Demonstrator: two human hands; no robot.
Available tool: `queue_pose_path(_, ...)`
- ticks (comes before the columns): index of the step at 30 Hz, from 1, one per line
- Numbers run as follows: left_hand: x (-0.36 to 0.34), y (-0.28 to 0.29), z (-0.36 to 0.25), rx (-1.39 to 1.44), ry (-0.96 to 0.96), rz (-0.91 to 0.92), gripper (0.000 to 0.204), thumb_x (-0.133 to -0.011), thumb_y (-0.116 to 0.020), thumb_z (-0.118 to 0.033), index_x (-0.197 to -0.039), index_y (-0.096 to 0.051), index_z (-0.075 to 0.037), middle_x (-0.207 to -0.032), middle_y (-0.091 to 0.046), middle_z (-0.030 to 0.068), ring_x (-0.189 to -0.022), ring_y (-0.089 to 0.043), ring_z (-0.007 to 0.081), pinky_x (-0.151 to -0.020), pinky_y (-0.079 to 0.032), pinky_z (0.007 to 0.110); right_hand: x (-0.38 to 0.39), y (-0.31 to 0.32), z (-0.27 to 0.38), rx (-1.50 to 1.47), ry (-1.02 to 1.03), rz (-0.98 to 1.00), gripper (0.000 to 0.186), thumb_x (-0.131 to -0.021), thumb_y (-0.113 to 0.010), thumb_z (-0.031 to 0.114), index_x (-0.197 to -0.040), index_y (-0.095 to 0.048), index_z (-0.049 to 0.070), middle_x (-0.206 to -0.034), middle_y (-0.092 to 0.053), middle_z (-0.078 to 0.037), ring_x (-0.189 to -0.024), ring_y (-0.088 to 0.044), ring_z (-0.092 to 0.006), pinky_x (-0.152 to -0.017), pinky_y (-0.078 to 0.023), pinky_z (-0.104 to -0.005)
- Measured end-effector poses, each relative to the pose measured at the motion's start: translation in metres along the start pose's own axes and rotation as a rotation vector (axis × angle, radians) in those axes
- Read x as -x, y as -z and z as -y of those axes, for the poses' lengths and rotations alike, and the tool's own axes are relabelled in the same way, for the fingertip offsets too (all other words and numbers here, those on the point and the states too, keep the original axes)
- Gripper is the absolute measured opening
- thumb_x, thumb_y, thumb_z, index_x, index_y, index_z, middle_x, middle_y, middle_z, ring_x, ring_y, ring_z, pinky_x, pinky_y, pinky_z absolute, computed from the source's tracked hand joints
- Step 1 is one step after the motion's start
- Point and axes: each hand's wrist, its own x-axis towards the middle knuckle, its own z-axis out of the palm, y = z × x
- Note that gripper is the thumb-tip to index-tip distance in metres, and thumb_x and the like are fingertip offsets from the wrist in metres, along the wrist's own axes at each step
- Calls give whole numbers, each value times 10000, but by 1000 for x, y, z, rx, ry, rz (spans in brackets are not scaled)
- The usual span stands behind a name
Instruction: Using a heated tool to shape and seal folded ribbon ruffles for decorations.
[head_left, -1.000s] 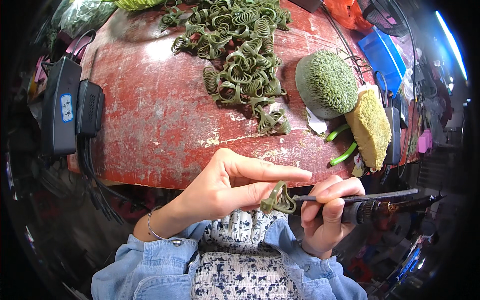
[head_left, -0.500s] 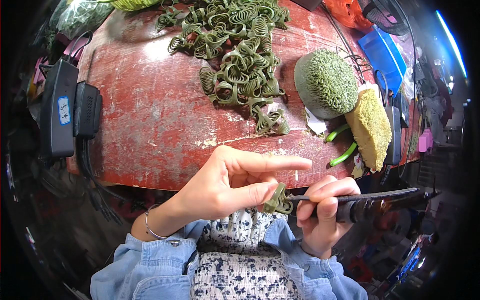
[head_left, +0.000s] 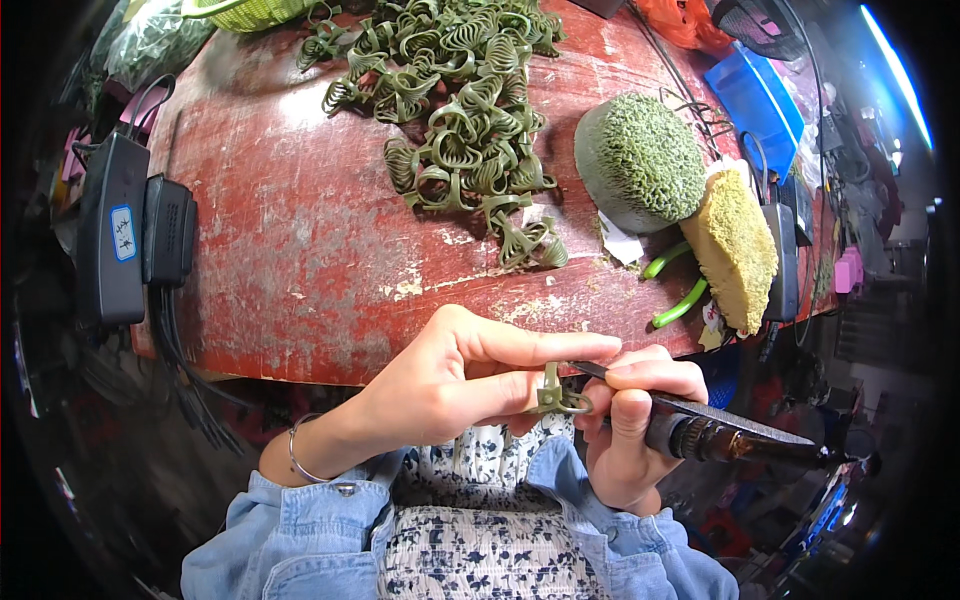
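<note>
At the near edge of a worn red table (head_left: 300,250), your left hand (head_left: 435,385) pinches a green looped piece (head_left: 551,392) by the thumb and fingers, index finger stretched out above it, clear of the tabletop. Your right hand (head_left: 630,425) grips a slim dark flat tool (head_left: 735,417), with a ridged dark handle (head_left: 690,437) lying alongside in the same hand. The tool's tip stands close to the piece; whether they touch, you cannot tell from here. A slip of that tip could nick your left index finger, which reaches across just beside it. Too hard a squeeze might bend the thin loops. The second handle, sharing one grip, could twist loose. Beyond lies a heap of similar green pieces (head_left: 460,140).
</note>
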Motion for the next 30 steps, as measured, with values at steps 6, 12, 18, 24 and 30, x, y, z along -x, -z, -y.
queue_pose_path(6, -2, -2, 7, -128, -118, -121, 339, -803, -484, -1, -1132, -557, -37, -692, -548, -28, -609, -445, 11, -555, -376, 165, -1, -2, 4, -47, -64, -134, 177, -860, -531, 161, -846, -501, -14, -619, -524, -82, -455, -453, -92, -420, -354, -202)
queue_pose_path(12, -7, -2, 5, -896, -542, -555, 345, -657, -606, 59, -980, -638, -58, -704, -541, 31, -589, -497, 69, -509, -405, 181, 1, 10, 2, -93, -231, -157, 158, -834, -574, 128, -839, -532, -24, -575, -513, -33, -427, -430, -49, -390, -316, -176)
queue_pose_path(18, -11, -10, 9, -956, -775, -705, 426, -586, -643, 108, -984, -624, -42, -749, -549, 43, -613, -538, 90, -519, -447, 202, -10, -4, 4, -96, -402, -31, 181, -797, -612, 57, -938, -556, -43, -621, -539, -13, -450, -425, -22, -401, -303, -162)
queue_pose_path(24, -10, -12, 8, -896, -877, -663, 423, -609, -628, 130, -1013, -582, 15, -806, -560, 70, -688, -575, 112, -575, -477, 211, -13, -8, 8, -310, -479, -37, 187, -798, -600, 24, -964, -546, -43, -681, -577, -51, -466, -436, -33, -398, -320, -181)
queue_pose_path(30, -7, -5, 12, -299, -622, -288, 395, -742, -489, 76, -1136, -458, 89, -1131, -433, 181, -1035, -485, 204, -866, -420, 313, -11, -4, 7, -318, -442, -64, 200, -782, -623, 48, -952, -546, -23, -714, -595, -70, -465, -457, -43, -393, -344, -181)
